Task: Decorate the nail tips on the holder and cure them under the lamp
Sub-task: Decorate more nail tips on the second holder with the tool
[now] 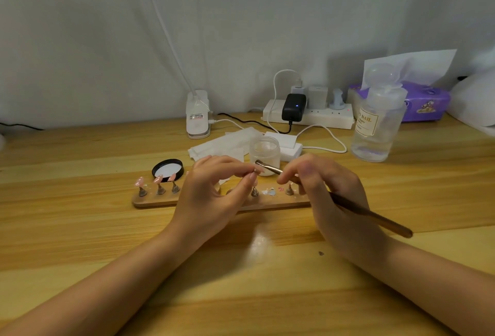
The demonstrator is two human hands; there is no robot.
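**At the bench: hands over the nail-tip holder**

On the wooden bench (80, 228), a wooden holder (155, 202) lies crosswise, just beyond the person's hands. 3 pink nail tips (156, 179) stand on pegs at its left end; 2 bare pegs (254, 191) show further right, with small paint dabs between them. The left hand (211, 191) is raised above the holder, thumb and forefinger pinching a single nail tip (257, 171). The right hand (321, 188) grips a metal tool (369, 213), its flat end meeting the pinched tip. Directly behind the hands stands an open white jar (265, 152), its black lid (168, 169) lying inside-up to the left. A clear pump bottle (377, 121), a power strip (332, 118) and a purple tissue pack (426, 102) stand at the rear right.
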